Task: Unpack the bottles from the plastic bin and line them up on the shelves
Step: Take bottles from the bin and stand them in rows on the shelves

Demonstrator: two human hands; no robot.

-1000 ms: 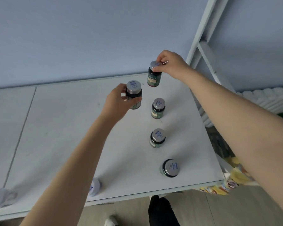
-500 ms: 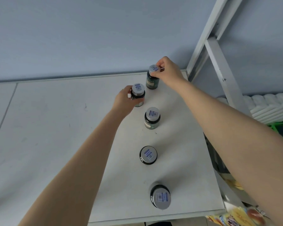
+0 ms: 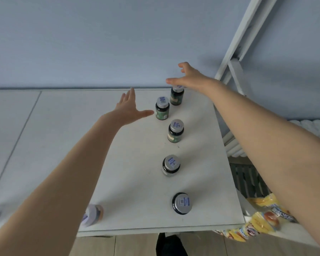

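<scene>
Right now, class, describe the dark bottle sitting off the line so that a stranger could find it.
Start at the white shelf, where dark bottles run front to back. Second from the wall stands the offset bottle, green-labelled. It alone sits left of the line, beside the open left hand.

Five bottles are standing on the shelf (image 3: 133,182), running front to back along its right side. The second-farthest bottle (image 3: 162,108) is sitting a bit left. Another bottle (image 3: 92,215) is peeking out at the front left, under the left arm.
</scene>
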